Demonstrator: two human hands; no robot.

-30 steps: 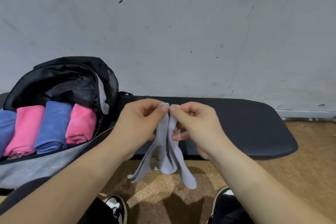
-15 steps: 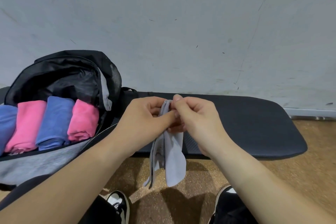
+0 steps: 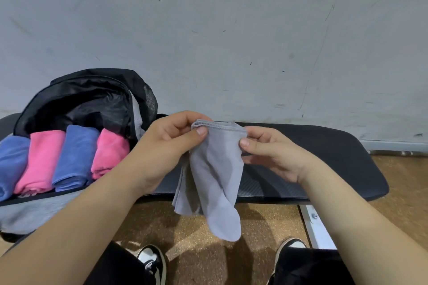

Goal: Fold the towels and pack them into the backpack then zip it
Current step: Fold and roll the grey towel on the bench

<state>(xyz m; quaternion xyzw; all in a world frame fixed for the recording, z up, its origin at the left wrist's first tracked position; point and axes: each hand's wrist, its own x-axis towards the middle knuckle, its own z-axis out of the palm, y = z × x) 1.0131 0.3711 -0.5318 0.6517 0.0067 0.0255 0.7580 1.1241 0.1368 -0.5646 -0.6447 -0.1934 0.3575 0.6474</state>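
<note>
A grey towel (image 3: 215,176) hangs folded in front of me, over the front edge of a black bench (image 3: 324,164). My left hand (image 3: 166,146) pinches its top left corner between thumb and fingers. The top right corner is pinched by my right hand (image 3: 271,152). On the bench to the left lies the open black and grey backpack (image 3: 88,102). Several rolled towels lie side by side inside it: a blue towel (image 3: 11,162), a pink towel (image 3: 40,159), another blue towel (image 3: 75,157) and another pink towel (image 3: 110,152).
A scuffed grey wall (image 3: 231,41) rises right behind the bench. Below is a brown cork-like floor (image 3: 180,231) with my two black and white shoes. A white bench leg (image 3: 317,227) runs along the floor at the right.
My hands were pressed together at the towel's top; they have drawn apart and now spread the folded top edge between them. The towel hangs wider.
</note>
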